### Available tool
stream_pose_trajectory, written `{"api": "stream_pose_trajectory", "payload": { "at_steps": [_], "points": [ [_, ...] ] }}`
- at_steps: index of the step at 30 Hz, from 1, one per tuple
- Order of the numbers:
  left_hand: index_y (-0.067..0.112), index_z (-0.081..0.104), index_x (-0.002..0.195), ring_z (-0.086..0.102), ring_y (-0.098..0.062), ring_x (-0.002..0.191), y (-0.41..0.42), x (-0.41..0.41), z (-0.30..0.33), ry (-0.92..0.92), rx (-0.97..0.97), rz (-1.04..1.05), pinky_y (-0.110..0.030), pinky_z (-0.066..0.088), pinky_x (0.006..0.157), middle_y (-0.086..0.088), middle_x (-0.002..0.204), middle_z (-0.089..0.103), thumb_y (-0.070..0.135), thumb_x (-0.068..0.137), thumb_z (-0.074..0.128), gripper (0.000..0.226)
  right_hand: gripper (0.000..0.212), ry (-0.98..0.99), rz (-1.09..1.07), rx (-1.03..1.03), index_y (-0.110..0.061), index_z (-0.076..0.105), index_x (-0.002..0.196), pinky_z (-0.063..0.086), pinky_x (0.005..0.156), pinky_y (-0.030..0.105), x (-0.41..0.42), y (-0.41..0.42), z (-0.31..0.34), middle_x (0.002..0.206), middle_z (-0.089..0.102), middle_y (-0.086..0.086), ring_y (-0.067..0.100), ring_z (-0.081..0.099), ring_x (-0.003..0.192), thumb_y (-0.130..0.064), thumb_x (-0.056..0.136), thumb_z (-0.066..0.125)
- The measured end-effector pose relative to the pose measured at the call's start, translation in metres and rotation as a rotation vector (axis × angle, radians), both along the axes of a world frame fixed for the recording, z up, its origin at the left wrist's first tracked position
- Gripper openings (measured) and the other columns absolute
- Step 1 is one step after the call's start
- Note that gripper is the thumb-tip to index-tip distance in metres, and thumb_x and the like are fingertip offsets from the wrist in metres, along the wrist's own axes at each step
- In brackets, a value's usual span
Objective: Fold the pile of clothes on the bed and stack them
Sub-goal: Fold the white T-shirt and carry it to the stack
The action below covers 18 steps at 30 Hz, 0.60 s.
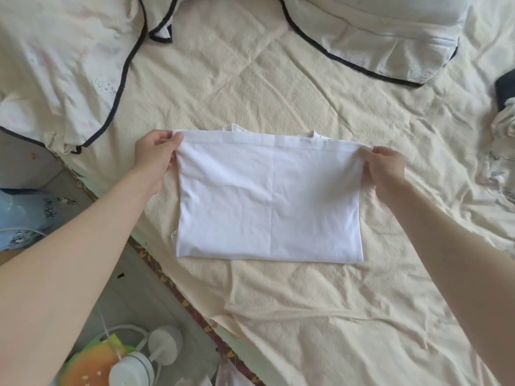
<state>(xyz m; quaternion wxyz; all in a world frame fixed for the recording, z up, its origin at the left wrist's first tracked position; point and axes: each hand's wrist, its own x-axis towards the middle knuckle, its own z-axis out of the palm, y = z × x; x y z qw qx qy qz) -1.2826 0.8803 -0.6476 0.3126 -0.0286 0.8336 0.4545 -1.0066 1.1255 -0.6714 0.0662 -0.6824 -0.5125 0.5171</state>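
Note:
A white garment (pixel 269 201) lies folded into a rectangle in the middle of the cream bed sheet (pixel 306 302). My left hand (pixel 156 154) pinches its far left corner, and my right hand (pixel 386 162) pinches its far right corner. The far edge is held slightly lifted between them, with a lower layer peeking out behind it. At the right edge of the view lies a pile of other clothes (pixel 504 129), dark and light, only partly in frame.
Two cream pillows with dark piping lie at the far left (pixel 64 73) and far right (pixel 376 37). The bed's left edge (pixel 178 291) runs diagonally. Beside it stand a small white fan (pixel 164 344), an orange-green object (pixel 89 366) and a blue bag (pixel 25 215).

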Motion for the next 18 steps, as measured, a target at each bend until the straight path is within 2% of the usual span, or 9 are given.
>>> {"api": "stream_pose_trajectory", "payload": {
  "at_steps": [2, 4, 6, 8, 9, 12, 15, 18],
  "points": [
    [0.020, 0.059, 0.090, 0.048, -0.004, 0.058, 0.002, -0.001, -0.003, 0.047, -0.027, 0.008, -0.013, 0.040, 0.048, 0.008, 0.076, 0.055, 0.021, 0.091, 0.062, 0.004, 0.021, 0.009, -0.020, 0.007, -0.019, 0.053, 0.066, 0.038, 0.049, 0.022, 0.000, 0.002, -0.001, 0.063, 0.050, -0.002, 0.015, 0.049, 0.060, -0.013, 0.086, 0.059],
    [0.016, 0.059, 0.096, 0.050, -0.004, 0.060, 0.001, 0.003, -0.007, 0.081, -0.046, 0.014, -0.012, 0.042, 0.050, 0.007, 0.078, 0.057, 0.021, 0.093, 0.059, 0.006, 0.005, 0.012, -0.039, 0.034, -0.018, 0.060, 0.090, 0.044, 0.058, 0.024, -0.002, -0.003, -0.001, 0.077, 0.056, -0.002, 0.019, 0.055, 0.078, -0.015, 0.088, 0.056],
    [0.014, 0.059, 0.103, 0.056, -0.007, 0.070, -0.007, 0.012, -0.009, 0.102, -0.078, -0.008, -0.014, 0.049, 0.062, 0.003, 0.088, 0.060, 0.024, 0.093, 0.058, 0.014, 0.029, -0.062, 0.004, 0.099, -0.015, 0.056, 0.119, 0.049, 0.080, 0.031, 0.000, -0.015, -0.003, 0.107, 0.059, 0.003, 0.022, 0.056, 0.100, -0.019, 0.091, 0.053],
    [0.011, 0.058, 0.110, 0.059, -0.013, 0.086, -0.023, 0.028, -0.011, 0.117, -0.146, -0.083, -0.024, 0.051, 0.079, 0.000, 0.099, 0.061, 0.027, 0.093, 0.059, 0.024, 0.042, -0.194, 0.113, 0.280, -0.010, 0.046, 0.135, 0.038, 0.101, 0.034, 0.007, -0.041, 0.001, 0.132, 0.048, 0.010, 0.024, 0.047, 0.120, -0.021, 0.094, 0.050],
    [0.011, 0.057, 0.111, 0.058, -0.012, 0.085, -0.033, 0.037, -0.012, 0.128, -0.172, -0.121, -0.023, 0.049, 0.078, 0.002, 0.096, 0.060, 0.028, 0.092, 0.059, 0.025, 0.044, -0.217, 0.200, 0.388, -0.007, 0.043, 0.137, 0.034, 0.105, 0.036, 0.011, -0.060, 0.005, 0.137, 0.044, 0.013, 0.026, 0.043, 0.125, -0.020, 0.095, 0.049],
    [0.016, 0.053, 0.105, 0.051, 0.000, 0.074, -0.066, 0.070, -0.017, 0.160, -0.246, -0.212, -0.012, 0.037, 0.063, 0.012, 0.083, 0.053, 0.029, 0.091, 0.061, 0.021, 0.044, -0.232, 0.502, 0.621, 0.001, 0.044, 0.136, 0.026, 0.111, 0.045, 0.026, -0.119, 0.007, 0.142, 0.041, 0.022, 0.036, 0.035, 0.135, -0.013, 0.095, 0.051],
    [0.017, 0.053, 0.102, 0.052, -0.008, 0.078, -0.093, 0.095, -0.021, 0.116, -0.269, -0.190, -0.016, 0.037, 0.066, 0.012, 0.084, 0.053, 0.030, 0.090, 0.062, 0.020, 0.044, -0.227, 0.795, 0.653, 0.001, 0.047, 0.135, 0.021, 0.113, 0.055, 0.035, -0.174, 0.000, 0.145, 0.040, 0.021, 0.038, 0.033, 0.138, -0.009, 0.093, 0.055],
    [0.017, 0.054, 0.103, 0.053, -0.012, 0.086, -0.104, 0.104, -0.020, 0.027, -0.282, -0.149, -0.024, 0.038, 0.073, 0.012, 0.088, 0.053, 0.032, 0.089, 0.062, 0.021, 0.047, -0.206, 1.048, 0.661, -0.003, 0.049, 0.135, 0.023, 0.110, 0.058, 0.036, -0.219, -0.008, 0.144, 0.043, 0.017, 0.037, 0.037, 0.135, -0.010, 0.090, 0.060]
  ]
}}
